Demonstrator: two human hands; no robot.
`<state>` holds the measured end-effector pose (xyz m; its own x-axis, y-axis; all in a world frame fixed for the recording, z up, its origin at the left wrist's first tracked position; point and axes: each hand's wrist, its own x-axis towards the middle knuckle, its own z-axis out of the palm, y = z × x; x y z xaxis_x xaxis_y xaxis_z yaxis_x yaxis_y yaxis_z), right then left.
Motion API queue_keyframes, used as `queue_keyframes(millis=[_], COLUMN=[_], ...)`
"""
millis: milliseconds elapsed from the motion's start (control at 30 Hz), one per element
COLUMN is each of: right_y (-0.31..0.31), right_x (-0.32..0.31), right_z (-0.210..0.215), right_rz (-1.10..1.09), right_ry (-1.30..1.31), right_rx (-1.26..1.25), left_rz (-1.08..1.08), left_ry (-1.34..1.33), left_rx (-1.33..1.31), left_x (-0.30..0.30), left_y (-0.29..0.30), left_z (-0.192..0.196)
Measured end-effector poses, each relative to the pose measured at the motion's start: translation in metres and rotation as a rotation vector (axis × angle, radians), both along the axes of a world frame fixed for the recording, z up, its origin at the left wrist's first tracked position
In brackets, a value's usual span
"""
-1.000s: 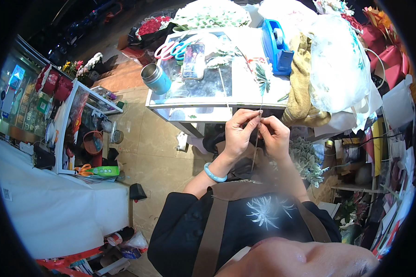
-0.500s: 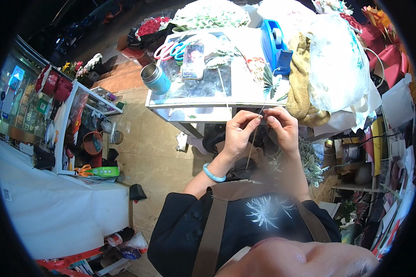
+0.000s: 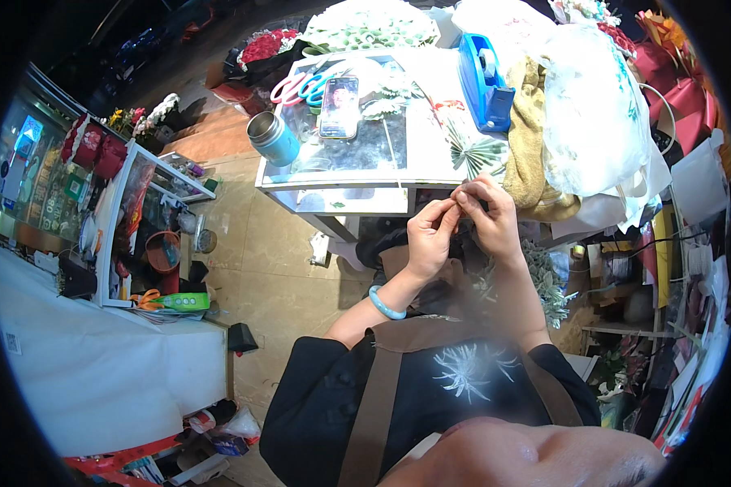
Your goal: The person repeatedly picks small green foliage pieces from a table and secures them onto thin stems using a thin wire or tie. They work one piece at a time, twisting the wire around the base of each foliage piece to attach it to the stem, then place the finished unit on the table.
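A small pleated fan of green, paper-like material (image 3: 473, 152) spreads just above my fingertips, over the near edge of the table. My left hand (image 3: 430, 237) is closed, its thumb and forefinger pinched below the fan. My right hand (image 3: 495, 217) pinches right beside it, and the two sets of fingertips touch. The fan's thin stem is hidden by my fingers and hardly shows against the dark below. A blue tape dispenser (image 3: 486, 89) stands on the table beyond my right hand, beside a mustard-coloured cloth (image 3: 525, 146).
On the glass-topped table (image 3: 333, 180) are a phone (image 3: 339, 109), a blue metal cup (image 3: 274, 140) and scissors with pink and blue handles (image 3: 300, 88). Plastic bags (image 3: 597, 114) pile up at the right. Grey-green foliage (image 3: 548, 284) sits below my right forearm.
The fan has turned and now shows its spread face more broadly. Its stem, which ran down below my hands, is no longer plain. My left hand has shifted slightly right, my right hand slightly up.
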<state>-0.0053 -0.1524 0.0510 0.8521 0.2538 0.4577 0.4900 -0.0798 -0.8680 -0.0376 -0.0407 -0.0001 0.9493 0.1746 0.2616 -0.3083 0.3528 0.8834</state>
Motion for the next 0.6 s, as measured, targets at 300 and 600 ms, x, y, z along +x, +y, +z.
queue_keyframes(millis=[300, 600], right_y=[0.007, 0.006], right_x=[0.02, 0.03], right_z=[-0.018, -0.018], right_rz=[0.222, 0.26], right_ry=[0.424, 0.404], right_rx=[0.374, 0.285], left_rz=[0.03, 0.003], left_ry=[0.094, 0.143], left_rx=[-0.067, -0.147], left_x=[0.005, 0.007], left_y=[0.009, 0.01], left_z=[-0.002, -0.005])
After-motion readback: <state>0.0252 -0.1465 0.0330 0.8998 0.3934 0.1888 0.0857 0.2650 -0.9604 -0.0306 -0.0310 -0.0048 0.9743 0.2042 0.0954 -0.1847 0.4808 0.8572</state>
